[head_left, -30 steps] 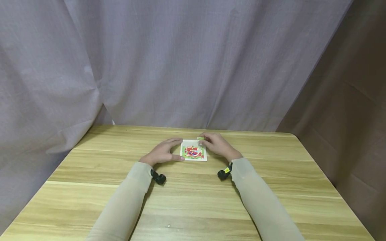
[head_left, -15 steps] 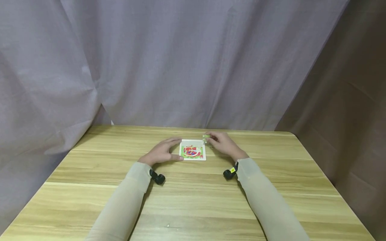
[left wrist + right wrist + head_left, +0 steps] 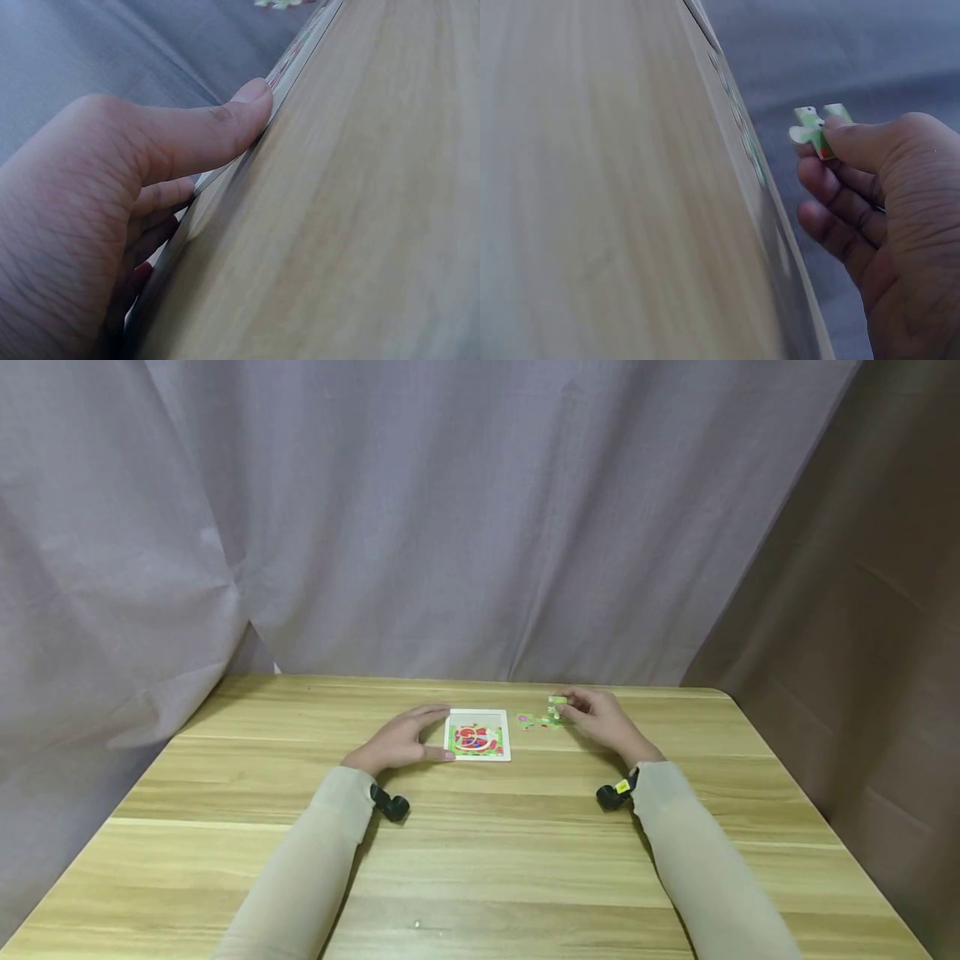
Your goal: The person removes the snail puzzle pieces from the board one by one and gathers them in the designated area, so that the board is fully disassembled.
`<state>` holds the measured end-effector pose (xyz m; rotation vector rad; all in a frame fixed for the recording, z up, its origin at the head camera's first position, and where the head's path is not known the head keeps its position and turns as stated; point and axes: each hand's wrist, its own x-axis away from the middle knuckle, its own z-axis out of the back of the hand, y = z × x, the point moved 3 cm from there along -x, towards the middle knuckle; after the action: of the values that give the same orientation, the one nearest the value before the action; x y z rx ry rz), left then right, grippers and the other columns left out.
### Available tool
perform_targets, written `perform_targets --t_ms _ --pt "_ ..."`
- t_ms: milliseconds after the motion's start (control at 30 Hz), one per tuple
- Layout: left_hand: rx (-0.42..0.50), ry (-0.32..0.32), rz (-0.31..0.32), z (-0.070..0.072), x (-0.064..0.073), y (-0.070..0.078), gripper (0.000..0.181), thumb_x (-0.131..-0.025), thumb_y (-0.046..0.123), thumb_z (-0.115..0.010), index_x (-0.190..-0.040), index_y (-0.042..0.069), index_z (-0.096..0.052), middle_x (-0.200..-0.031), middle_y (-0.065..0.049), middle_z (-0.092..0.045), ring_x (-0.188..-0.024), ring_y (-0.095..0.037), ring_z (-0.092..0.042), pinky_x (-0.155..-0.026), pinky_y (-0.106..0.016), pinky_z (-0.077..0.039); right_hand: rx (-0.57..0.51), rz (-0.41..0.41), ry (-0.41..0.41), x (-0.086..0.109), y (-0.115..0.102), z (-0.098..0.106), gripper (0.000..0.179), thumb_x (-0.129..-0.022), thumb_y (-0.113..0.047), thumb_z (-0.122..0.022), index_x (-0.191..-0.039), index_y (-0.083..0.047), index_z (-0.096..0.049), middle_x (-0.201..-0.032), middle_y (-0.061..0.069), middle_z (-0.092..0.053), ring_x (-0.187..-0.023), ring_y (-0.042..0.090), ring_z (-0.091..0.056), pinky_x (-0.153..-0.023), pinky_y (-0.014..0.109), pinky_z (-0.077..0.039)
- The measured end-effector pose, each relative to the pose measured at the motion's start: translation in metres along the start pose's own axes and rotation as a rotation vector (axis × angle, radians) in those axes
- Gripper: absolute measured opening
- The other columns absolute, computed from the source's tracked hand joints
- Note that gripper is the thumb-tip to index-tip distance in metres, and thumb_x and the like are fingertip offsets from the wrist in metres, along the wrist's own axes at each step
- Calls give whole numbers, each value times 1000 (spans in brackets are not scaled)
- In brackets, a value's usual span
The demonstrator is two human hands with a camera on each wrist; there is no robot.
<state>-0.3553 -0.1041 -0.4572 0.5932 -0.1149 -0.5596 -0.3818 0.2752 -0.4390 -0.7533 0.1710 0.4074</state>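
In the head view a square white-framed puzzle tray (image 3: pixel 477 757) lies on the table, with red and green picture pieces filling its lower part. My left hand (image 3: pixel 401 742) steadies the tray from its left side, the thumb at the near corner and the other fingers at the far corner. Right of the tray, my right hand (image 3: pixel 600 718) pinches a jigsaw piece (image 3: pixel 816 137), green and white with a spot of red, between thumb and index finger. That piece is held raised over the table in the right wrist view. Several loose jigsaw pieces (image 3: pixel 531 722) lie between the tray and the right hand.
The wooden table (image 3: pixel 480 852) reaches back to a grey curtain (image 3: pixel 420 527). A darker brownish curtain (image 3: pixel 862 610) hangs along the right side. Each wrist carries a small black camera (image 3: pixel 392 804).
My right hand has lifted the jigsaw piece away from the tray's far right corner and carried it rightward, uncovering the loose pieces. The left hand has stayed at the tray.
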Motion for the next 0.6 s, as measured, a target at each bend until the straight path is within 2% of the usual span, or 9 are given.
perform_targets --t_ms 167,267,500,600 --pt "7 3 -2 0 0 0 98 -95 55 -82 -173 9 -43 -183 -16 -38 -169 -45 -36 -139 -72 -24 6 -49 13 10 23 12 28 -108 -13 -76 -132 1 -77 -98 9 -72 -86 12 -59 -77 23 -50" --pt "8 3 -3 0 0 0 99 -95 55 -82 -173 9 -43 -183 -16 -38 -169 -45 -36 -139 -71 -24 27 -65 9 14 31 16 26 -108 -14 -77 -129 1 -79 -98 8 -74 -86 12 -59 -78 24 -49" --pt "2 3 -3 -1 0 -1 98 -95 54 -82 -173 9 -43 -183 -16 -38 -169 -45 -36 -139 -70 -25 48 -111 -66 17 33 17 25 -110 -21 -75 -126 -3 -81 -104 10 -78 -91 15 -62 -82 28 -50" --pt "6 7 -4 -1 0 -1 98 -95 54 -82 -173 9 -43 -182 -16 -38 -168 -45 -37 -139 -71 -25 51 -105 -80 17 30 17 26 -110 -21 -75 -125 -1 -80 -103 11 -78 -90 16 -61 -80 29 -50"
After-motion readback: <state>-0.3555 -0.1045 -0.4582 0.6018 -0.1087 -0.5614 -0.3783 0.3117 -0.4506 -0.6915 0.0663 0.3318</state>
